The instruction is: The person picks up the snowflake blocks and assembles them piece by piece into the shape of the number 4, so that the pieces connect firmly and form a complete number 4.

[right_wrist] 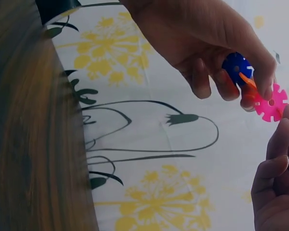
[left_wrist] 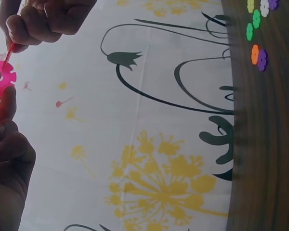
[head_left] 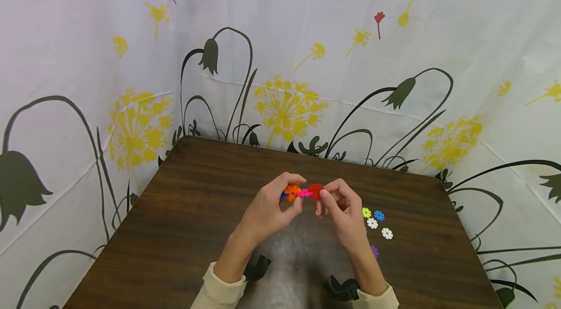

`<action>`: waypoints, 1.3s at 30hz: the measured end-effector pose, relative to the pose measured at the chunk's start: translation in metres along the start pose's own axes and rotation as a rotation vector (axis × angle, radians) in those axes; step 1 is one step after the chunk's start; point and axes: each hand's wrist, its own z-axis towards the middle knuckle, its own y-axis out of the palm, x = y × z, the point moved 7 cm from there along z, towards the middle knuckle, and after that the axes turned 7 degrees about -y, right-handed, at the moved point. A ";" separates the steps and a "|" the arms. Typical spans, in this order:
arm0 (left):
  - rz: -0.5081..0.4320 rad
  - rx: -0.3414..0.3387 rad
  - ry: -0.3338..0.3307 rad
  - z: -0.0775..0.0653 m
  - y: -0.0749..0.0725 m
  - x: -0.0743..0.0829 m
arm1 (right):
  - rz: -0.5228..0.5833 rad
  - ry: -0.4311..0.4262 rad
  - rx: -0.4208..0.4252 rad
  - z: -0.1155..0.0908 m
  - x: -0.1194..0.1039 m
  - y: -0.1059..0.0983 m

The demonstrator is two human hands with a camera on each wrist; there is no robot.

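Note:
A short chain of notched plastic discs is held up over the table between both hands. In it are a blue disc (right_wrist: 236, 67), an orange disc (head_left: 291, 193), a pink disc (right_wrist: 271, 103) and a red disc (head_left: 315, 191), slotted edge to edge. My left hand (head_left: 271, 207) pinches the chain around its orange and blue end, thumb below and fingers above. My right hand (head_left: 346, 211) pinches the red disc at the other end between thumb and forefinger. The fingers partly cover the blue and red discs.
Loose discs lie on the dark wooden table (head_left: 197, 192) right of the right hand, among them a yellow-green disc (head_left: 366, 212), a blue one (head_left: 379, 215), a white one (head_left: 387, 233) and a purple one (head_left: 374, 251). A flower-printed curtain (head_left: 280, 55) hangs behind the table.

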 end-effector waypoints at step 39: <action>-0.006 -0.019 -0.083 0.001 -0.016 -0.024 | -0.995 0.622 -0.450 -0.029 0.188 -0.077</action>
